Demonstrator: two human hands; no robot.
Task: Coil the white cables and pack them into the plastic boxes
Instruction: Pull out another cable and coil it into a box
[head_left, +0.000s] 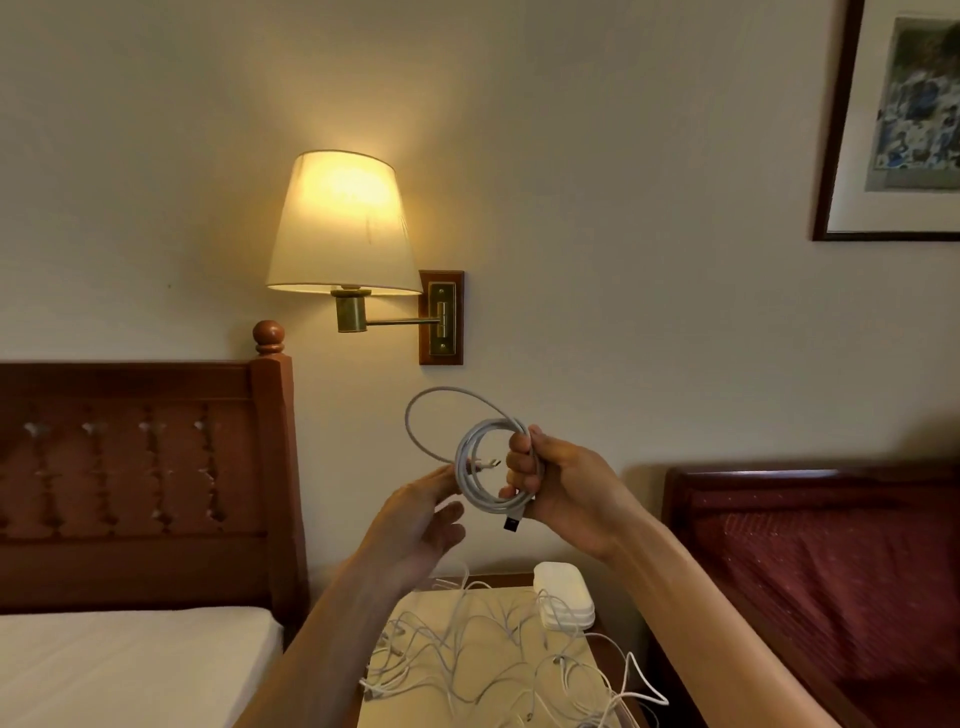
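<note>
No readable text, labels, brands, numbers or signs anywhere in view. Nothing legible on the framed picture (906, 109) at upper right, only blurred blue and white shapes. No markings to make out on the stacked plastic boxes (563, 595), the coiled white cable (488, 467) or the brass lamp plate (442, 318).

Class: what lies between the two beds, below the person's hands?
In the head view, a nightstand bearing loose white cables and stacked plastic boxes.
</note>
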